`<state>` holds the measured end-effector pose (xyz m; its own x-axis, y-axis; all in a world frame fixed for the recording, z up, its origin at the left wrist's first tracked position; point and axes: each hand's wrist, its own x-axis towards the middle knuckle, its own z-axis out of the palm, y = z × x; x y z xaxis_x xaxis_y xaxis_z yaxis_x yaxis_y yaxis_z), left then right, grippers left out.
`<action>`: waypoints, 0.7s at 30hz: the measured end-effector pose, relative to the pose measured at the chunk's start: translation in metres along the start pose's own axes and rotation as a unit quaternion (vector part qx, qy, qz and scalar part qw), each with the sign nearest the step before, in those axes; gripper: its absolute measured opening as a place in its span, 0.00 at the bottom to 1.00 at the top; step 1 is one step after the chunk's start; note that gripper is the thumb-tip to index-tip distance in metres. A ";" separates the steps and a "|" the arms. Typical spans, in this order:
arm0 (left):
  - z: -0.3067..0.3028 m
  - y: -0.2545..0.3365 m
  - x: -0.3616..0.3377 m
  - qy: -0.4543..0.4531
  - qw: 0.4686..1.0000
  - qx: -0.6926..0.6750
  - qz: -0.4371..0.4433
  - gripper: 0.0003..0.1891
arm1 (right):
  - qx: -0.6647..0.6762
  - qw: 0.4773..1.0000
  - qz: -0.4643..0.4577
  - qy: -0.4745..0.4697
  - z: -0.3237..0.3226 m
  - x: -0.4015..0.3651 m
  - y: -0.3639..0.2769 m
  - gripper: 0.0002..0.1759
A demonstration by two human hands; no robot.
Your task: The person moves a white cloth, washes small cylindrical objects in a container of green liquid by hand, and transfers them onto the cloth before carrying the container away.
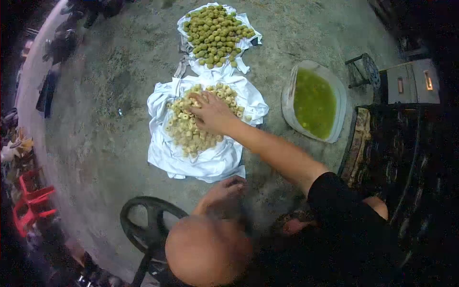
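Nearest, the left hand (224, 190) is blurred at the near edge of the white cloth (191, 162), its grip unreadable. The right hand (213, 114) lies flat, fingers spread, on the pale rings (191, 136) heaped there. Beyond, the green pile (215, 33) seems unworked, so roughly half remains.

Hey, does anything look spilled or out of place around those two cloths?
Nothing spilled. The green pile stays on the far cloth, the pale pile on the rumpled near cloth under the right hand. The tub keeps its green liquid in.
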<state>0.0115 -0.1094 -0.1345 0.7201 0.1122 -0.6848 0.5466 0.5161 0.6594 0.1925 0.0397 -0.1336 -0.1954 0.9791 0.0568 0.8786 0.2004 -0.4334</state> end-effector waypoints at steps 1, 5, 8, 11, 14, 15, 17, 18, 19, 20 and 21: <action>0.001 0.008 -0.003 0.000 0.999 -0.019 -0.028 0.17 | -0.010 1.000 -0.011 -0.003 0.001 0.000 0.001 0.29; -0.005 0.005 0.001 -0.009 1.000 0.005 0.022 0.16 | -0.019 1.000 -0.024 0.000 0.000 0.003 0.000 0.32; -0.011 -0.001 0.006 -0.019 1.000 -0.003 0.018 0.17 | -0.034 0.998 -0.037 0.032 0.003 0.007 0.000 0.32; -0.015 -0.009 0.006 -0.015 1.000 0.016 0.020 0.19 | -0.062 0.995 -0.031 0.065 0.010 0.005 -0.003 0.31; -0.018 -0.010 0.008 -0.001 0.998 0.056 0.038 0.18 | -0.059 0.995 -0.020 0.073 0.011 0.006 -0.003 0.30; -0.019 -0.009 0.007 -0.005 0.997 0.063 0.048 0.18 | -0.059 0.996 -0.018 0.064 0.013 0.006 -0.003 0.31; -0.025 -0.004 0.003 -0.011 0.994 0.074 0.081 0.17 | -0.037 0.996 -0.019 0.074 0.016 0.007 -0.002 0.31; -0.032 0.006 -0.001 -0.014 0.991 0.076 0.105 0.16 | -0.016 0.995 -0.022 0.093 0.013 0.009 0.000 0.30; -0.039 0.024 -0.011 -0.018 0.988 0.079 0.128 0.16 | 0.006 0.993 -0.023 0.112 0.008 0.010 0.001 0.30; -0.051 0.044 -0.023 0.003 0.991 0.047 0.123 0.15 | 0.042 0.992 0.002 0.116 0.003 0.009 0.004 0.28; -0.071 0.067 -0.032 0.024 0.993 0.013 0.117 0.14 | 0.080 0.989 0.026 0.118 -0.010 0.010 0.004 0.26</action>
<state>-0.0045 -0.0182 -0.0903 0.8076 0.2669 -0.5259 0.3783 0.4497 0.8091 0.1984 0.0504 -0.1256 -0.0276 0.9727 0.2303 0.8013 0.1593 -0.5766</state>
